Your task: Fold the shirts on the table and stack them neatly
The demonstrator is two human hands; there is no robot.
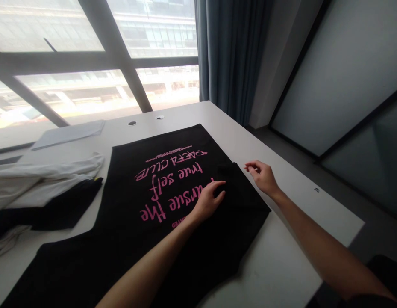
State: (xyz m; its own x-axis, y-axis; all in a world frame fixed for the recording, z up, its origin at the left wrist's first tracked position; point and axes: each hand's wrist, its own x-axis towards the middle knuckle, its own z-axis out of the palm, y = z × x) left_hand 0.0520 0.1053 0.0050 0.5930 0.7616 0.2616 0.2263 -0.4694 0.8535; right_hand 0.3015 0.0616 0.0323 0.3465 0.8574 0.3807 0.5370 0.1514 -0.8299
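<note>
A black T-shirt [127,244] with pink lettering lies spread on the white table, its print upside down from where I look. On the right, one part of it is folded inward over the body. My left hand [209,199] rests over the print near that fold, thumb and fingers apart, holding nothing I can see. Just off the shirt's right edge, above the table, is my right hand [262,176]. Its fingers are loosely bent with a gap to the thumb, and nothing shows between them.
White and black garments [66,188] lie in a heap on the left of the table [236,128]. Behind them is a flat pale sheet or folder [68,133]. Two round cable holes sit at the back, near the window. A blue-grey curtain [233,55] hangs beyond the far corner.
</note>
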